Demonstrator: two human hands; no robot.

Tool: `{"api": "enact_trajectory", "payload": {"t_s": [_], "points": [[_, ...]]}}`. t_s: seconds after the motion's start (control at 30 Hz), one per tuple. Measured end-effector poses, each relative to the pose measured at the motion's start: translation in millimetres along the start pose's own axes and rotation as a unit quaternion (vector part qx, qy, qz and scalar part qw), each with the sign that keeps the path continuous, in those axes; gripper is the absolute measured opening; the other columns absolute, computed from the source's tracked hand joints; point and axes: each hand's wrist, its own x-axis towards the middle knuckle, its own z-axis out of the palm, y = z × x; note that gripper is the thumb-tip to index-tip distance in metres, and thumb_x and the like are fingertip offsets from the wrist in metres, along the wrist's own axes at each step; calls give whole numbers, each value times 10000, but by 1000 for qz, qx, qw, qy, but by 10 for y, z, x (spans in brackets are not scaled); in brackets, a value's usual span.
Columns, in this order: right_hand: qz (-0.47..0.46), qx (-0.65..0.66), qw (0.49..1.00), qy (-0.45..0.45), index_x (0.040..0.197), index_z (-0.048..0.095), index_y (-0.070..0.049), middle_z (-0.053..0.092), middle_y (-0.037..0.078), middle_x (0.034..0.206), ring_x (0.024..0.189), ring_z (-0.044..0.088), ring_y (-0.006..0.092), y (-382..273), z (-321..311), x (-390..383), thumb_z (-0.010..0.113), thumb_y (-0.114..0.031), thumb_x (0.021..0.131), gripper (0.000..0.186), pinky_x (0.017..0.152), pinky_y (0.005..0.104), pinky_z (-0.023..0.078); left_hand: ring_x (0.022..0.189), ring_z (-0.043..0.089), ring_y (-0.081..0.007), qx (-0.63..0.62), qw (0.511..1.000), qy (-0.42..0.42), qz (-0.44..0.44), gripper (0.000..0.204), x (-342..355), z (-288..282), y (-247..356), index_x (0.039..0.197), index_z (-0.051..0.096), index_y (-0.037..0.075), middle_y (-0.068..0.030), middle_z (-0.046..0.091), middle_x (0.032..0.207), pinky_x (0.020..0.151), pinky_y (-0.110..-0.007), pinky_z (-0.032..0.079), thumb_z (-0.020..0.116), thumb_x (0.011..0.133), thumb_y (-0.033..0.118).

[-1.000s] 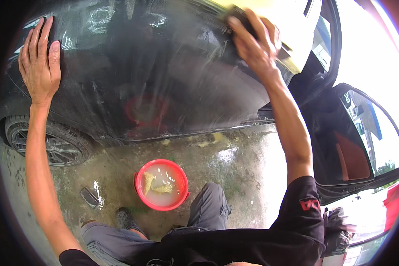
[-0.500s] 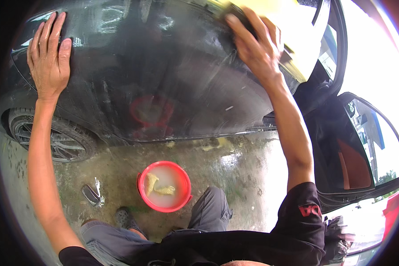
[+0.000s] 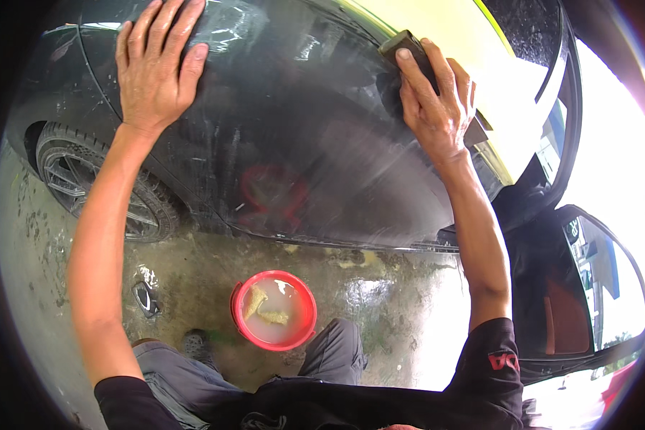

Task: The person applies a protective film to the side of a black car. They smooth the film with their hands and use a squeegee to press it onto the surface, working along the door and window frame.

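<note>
Wheel (image 3: 64, 175) sits ahead of the red bucket (image 3: 308, 312) and well off to its left, partly hidden by the forearm. Next along, a small dark thing (image 3: 148, 307) lies on the wet floor (image 3: 380, 294) left of the bucket, can't make out what it is. The left hand (image 3: 156, 79) is ahead of the bucket and to its left, laid on the dark car panel (image 3: 301, 143), fingers a bit apart, grip open with nothing in it. One shoe (image 3: 197, 347) is left of the bucket too, closer to the body. Bucket's got cloudy water and yellowish spongy bits (image 3: 272, 317) in it. The right hand (image 3: 441, 107) is ahead of the bucket and to its right, grip closed on a dark block (image 3: 408, 49), right along where the dark panel meets a bright yellow panel (image 3: 473, 29). Farthest right of the bucket: an open car door (image 3: 537, 287).
</note>
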Motion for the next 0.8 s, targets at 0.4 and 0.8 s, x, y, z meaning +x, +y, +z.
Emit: {"api": "enact_trajectory", "payload": {"t_s": [0.4, 0.8], "points": [[-27, 9, 999, -36, 1355, 699, -178, 609, 102, 1412, 1093, 613, 308, -611, 295, 948, 744, -40, 772, 601, 932, 476, 511, 1480, 419, -233, -31, 999, 15, -30, 487, -9, -31, -10, 1527, 563, 250, 14, 508, 1596, 1254, -471, 223, 523, 1062, 390], [-20, 50, 999, 4, 1353, 684, -136, 638, 96, 1324, 1056, 632, 293, -1106, 407, 1592, 691, -67, 842, 515, 912, 454, 514, 1478, 424, -241, -19, 999, 0, -36, 500, -38, -53, -38, 1526, 562, 257, 8, 515, 1588, 1247, -499, 231, 498, 1070, 453]]}}
